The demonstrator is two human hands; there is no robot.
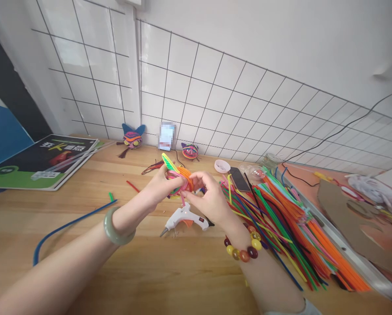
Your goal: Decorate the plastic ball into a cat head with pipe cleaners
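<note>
My left hand (pixel 161 186) is closed around a small pipe-cleaner figure (pixel 185 173) with orange and pink coils and a pointed yellow-green ear. The fingertips of my right hand (pixel 209 197) pinch the figure's right side, and part of it is hidden behind my fingers. Just below my hands, a white glue gun (pixel 184 215) lies on the wooden table (pixel 143 271), nozzle toward the lower left. Behind the figure, some dark and red strands (pixel 153 166) rest on the wood.
Loose pipe cleaners (pixel 274 218) fill the right side. A blue pipe cleaner (pixel 68 218) curves at left, near a magazine (pixel 68 162). Along the wall stand a blue-eared figure (pixel 132 136), a phone (pixel 166 135) and a smaller figure (pixel 190 151). A pink bowl (pixel 222 166) sits beside a dark phone (pixel 239 179).
</note>
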